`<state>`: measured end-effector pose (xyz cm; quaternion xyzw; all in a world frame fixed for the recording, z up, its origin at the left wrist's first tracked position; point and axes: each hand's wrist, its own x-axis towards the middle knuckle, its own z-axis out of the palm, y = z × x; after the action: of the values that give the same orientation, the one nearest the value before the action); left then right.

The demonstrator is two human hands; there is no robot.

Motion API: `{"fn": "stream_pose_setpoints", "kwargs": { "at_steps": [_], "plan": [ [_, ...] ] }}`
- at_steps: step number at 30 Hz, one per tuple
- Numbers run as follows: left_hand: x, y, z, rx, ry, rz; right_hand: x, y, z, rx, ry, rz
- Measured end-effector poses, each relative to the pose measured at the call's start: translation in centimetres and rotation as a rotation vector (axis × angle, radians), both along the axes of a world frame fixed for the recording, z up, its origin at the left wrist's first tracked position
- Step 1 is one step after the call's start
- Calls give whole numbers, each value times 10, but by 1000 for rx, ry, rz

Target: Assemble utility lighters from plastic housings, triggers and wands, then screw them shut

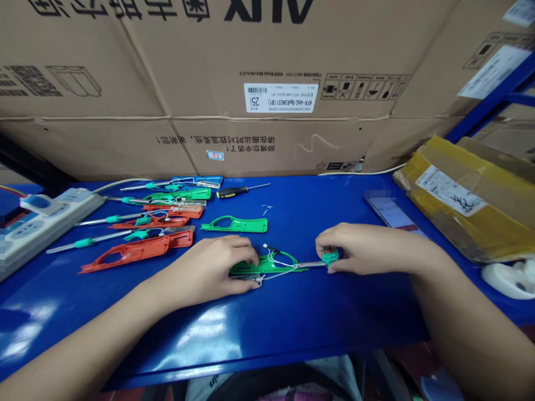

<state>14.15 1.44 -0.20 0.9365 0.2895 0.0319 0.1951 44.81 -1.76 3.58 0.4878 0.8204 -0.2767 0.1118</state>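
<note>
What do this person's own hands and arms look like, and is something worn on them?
The left hand and right hand are bare, without gloves. The left forearm and right forearm show no sleeves, watch or bracelet.

Carton behind the desk's far edge: "AUX", upside down
Carton [200, 78] label [281, 98]: "KFR-46G/BpR3AES1(B1)", "25", upside down
Carton's lower print: "谢谢您!", upside down
Grey fabric [200, 387] below the desk's [309, 317] near edge: partial "ain"
Taped box [472, 167], desk's right: handwriting, unreadable
</note>
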Motion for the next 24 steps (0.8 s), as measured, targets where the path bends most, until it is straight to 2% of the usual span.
{"fn": "stream_pose_setpoints", "kwargs": {
  "at_steps": [4, 10, 16, 24],
  "plan": [
    [0, 0, 1, 25, 3, 0, 1, 1, -2, 30, 16, 12],
    [1, -4, -1, 66, -17, 3, -5, 2, -6, 131, 168, 93],
    [5, -6, -9, 122, -85, 65, -14, 3, -15, 113, 157, 125],
    [4, 4, -18, -16, -156, 107, -15, 4, -16, 118, 139, 139]
  ]
}}
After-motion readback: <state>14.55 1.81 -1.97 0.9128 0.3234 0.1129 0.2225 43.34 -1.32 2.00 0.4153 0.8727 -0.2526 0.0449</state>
